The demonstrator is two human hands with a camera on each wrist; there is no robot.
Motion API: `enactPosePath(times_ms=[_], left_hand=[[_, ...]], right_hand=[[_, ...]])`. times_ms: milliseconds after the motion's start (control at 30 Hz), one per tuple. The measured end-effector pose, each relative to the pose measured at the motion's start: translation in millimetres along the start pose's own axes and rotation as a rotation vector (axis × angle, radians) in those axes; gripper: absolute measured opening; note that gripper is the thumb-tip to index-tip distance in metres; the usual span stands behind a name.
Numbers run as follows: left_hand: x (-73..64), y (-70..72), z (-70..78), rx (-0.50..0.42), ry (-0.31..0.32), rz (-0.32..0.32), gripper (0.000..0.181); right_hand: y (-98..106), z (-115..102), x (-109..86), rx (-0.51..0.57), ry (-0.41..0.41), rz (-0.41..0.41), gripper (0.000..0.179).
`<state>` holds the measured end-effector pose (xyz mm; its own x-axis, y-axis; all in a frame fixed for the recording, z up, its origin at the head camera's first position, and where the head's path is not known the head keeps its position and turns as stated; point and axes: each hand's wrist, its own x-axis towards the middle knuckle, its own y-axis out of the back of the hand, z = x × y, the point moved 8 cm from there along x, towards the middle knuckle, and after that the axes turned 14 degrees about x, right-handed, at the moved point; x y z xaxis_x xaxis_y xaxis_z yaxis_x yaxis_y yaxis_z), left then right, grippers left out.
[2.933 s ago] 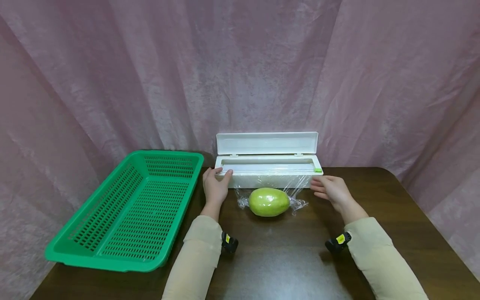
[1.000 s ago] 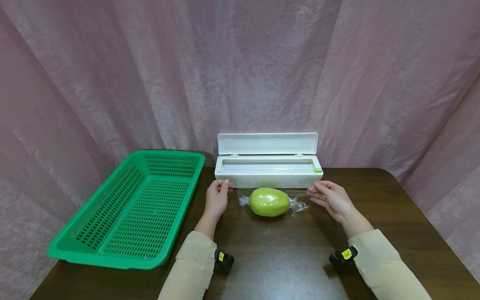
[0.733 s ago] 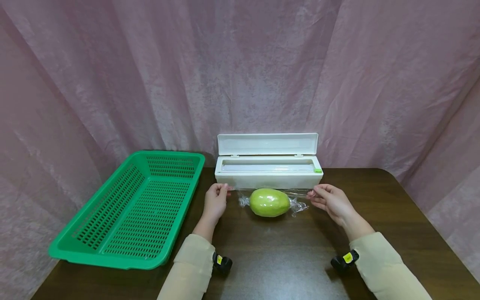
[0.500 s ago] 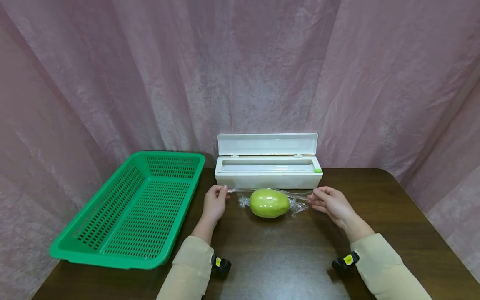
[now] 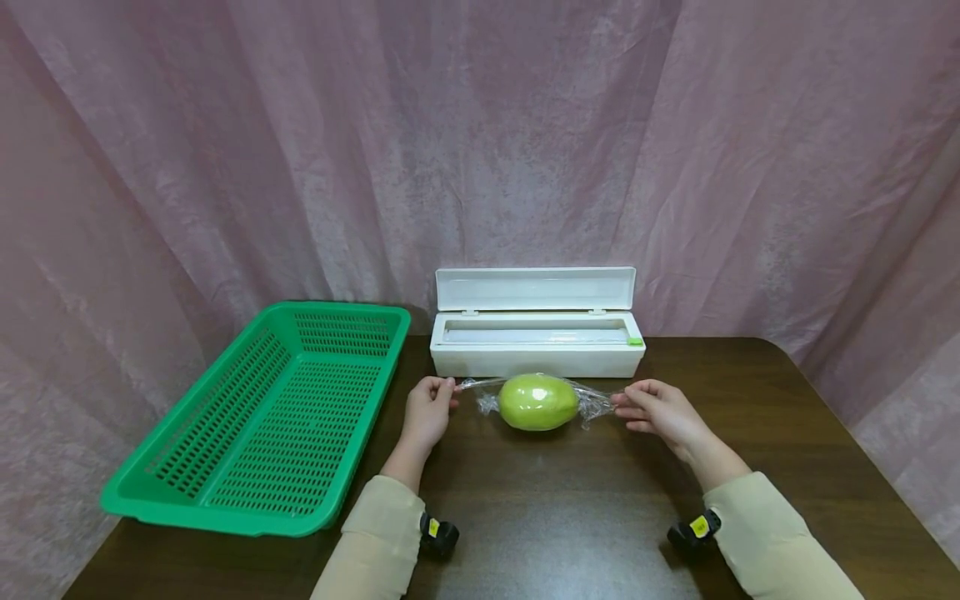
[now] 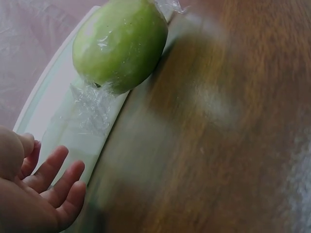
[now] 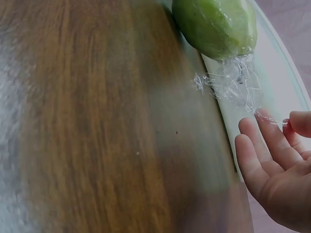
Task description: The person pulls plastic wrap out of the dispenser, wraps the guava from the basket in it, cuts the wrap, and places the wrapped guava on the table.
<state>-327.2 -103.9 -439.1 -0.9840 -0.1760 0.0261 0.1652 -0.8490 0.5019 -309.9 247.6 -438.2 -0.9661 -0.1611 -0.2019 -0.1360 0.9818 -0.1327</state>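
Observation:
A smooth green oval fruit (image 5: 537, 403), its kind unclear, lies on the table wrapped in clear plastic film. Crumpled film (image 7: 240, 82) gathers at both of its ends. On the fruit's left, my left hand (image 5: 427, 414) pinches one end of a stretched film edge between thumb and index finger. My right hand (image 5: 667, 414) pinches the film's other end to the right, its other fingers loosely extended. The film passes over the top of the fruit. Right behind it stands a white cling film dispenser (image 5: 537, 360) with its lid up and a roll inside.
A green perforated plastic basket (image 5: 405, 333) stands on the left of the dark wooden table (image 5: 555, 517), with nothing in it. A pink curtain (image 5: 540, 150) hangs behind the table. Each wrist carries a small black camera.
Both hands have come from the dispenser's front edge toward me, drawing the film's edge away from the box and over the fruit. The fruit has barely moved.

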Motion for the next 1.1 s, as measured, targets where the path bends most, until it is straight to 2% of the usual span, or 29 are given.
enactPosePath(times_ms=[200,333,533,667,900,1100], left_hand=[[0.4,-1.1,-0.8,0.001,-0.004,0.003,0.019],[-0.1,-0.4,4.5,0.012,-0.024,0.013,0.017],[-3.9,3.5,24.9,0.128,-0.155,0.077,0.021],[-7.2,0.2,40.1,0.204,-0.24,0.081,0.03],[-11.6,-20.7,61.0,0.375,-0.377,-0.009,0.043],[-16.8,-47.1,81.6,0.605,-0.523,-0.109,0.06]], right_hand=[[-0.8,-2.3,-1.6,-0.032,0.025,0.024,0.024],[1.2,-3.5,-2.1,-0.032,0.039,0.059,0.028],[4.6,-4.8,-2.0,-0.026,0.06,0.106,0.028],[6.2,-7.7,-2.8,-0.056,0.079,0.134,0.031],[8.0,-13.6,-3.0,-0.096,0.112,0.192,0.045],[7.8,-14.1,-2.2,-0.114,0.133,0.186,0.054]])
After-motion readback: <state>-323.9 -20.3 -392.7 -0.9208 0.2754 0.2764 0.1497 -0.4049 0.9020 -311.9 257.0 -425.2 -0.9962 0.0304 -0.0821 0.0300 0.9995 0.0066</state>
